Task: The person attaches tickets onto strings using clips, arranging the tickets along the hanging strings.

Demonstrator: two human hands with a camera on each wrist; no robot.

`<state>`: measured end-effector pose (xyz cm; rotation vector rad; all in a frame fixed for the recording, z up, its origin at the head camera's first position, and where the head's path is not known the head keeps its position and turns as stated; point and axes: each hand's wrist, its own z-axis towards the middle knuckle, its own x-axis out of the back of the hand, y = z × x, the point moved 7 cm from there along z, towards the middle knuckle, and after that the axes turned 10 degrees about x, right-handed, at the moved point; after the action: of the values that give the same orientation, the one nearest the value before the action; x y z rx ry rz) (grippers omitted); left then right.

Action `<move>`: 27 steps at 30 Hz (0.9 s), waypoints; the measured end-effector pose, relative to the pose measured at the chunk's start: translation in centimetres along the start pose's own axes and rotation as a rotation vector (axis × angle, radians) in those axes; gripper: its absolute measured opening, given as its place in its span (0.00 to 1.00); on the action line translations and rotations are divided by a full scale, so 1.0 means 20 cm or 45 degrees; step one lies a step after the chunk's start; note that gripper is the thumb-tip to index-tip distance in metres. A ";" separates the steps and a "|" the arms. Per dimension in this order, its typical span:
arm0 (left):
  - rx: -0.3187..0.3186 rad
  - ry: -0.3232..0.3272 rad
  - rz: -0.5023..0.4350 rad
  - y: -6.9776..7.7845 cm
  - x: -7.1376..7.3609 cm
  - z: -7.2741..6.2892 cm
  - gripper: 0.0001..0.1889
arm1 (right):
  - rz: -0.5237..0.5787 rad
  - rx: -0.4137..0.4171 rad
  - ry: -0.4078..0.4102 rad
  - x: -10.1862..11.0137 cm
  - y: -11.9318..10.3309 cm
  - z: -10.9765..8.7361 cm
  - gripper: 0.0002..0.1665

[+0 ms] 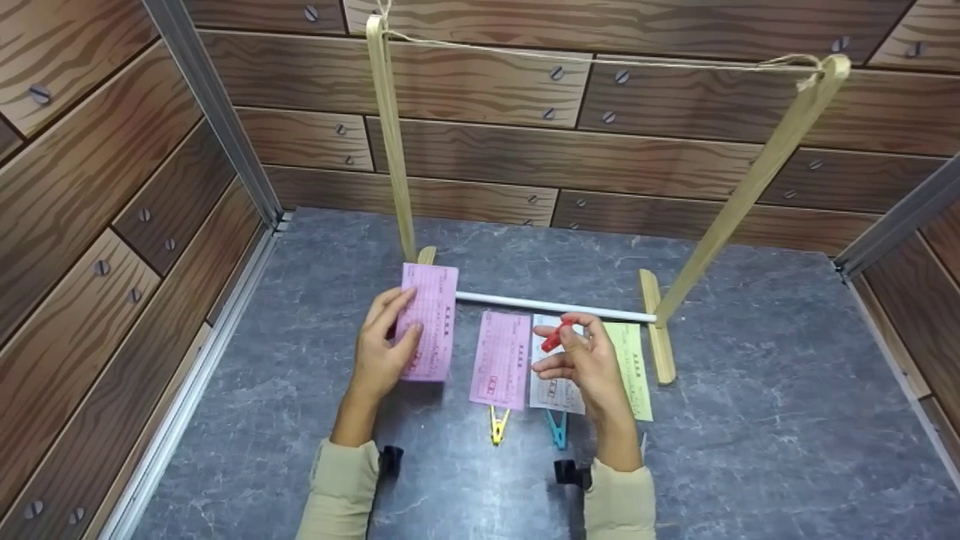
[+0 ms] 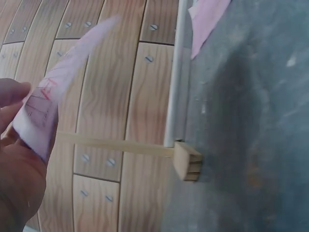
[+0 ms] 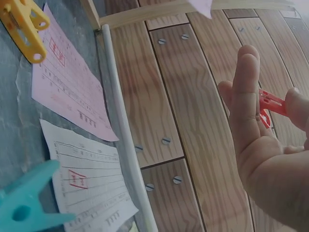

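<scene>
Pink printed paper slip (image 1: 436, 322) held up in left hand (image 1: 381, 349), red plastic clip (image 1: 556, 339) in right hand (image 1: 596, 360)

Head view: gripped along its left long edge, the slip appears above the grey marbled surface (image 1: 247, 420), near the foot of a pale wooden post (image 1: 392, 142), its long axis running away from the camera with a slight lean. Thumb and fingers pinch the clip over a white printed paper slip (image 1: 555, 397); it slants from lower left to upper right.

Left wrist view: the held slip bows, its free end sweeping up and right. Likely light, limp and easily creased, it calls for a gentle edge hold.

Right wrist view: the clip looks light, stiff and smooth, probably best squeezed at its handles; which end bites cannot be told.
</scene>
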<state>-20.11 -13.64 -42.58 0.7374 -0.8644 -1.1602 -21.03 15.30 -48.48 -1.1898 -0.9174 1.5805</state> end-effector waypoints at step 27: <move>-0.297 0.196 -0.266 0.19 0.07 0.35 0.19 | -0.221 0.187 -0.052 -0.01 -0.24 0.09 0.14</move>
<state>-24.24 -14.35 -35.59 0.7252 -0.5214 -1.3447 -21.59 16.50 -43.55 -0.9526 -0.8902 1.5093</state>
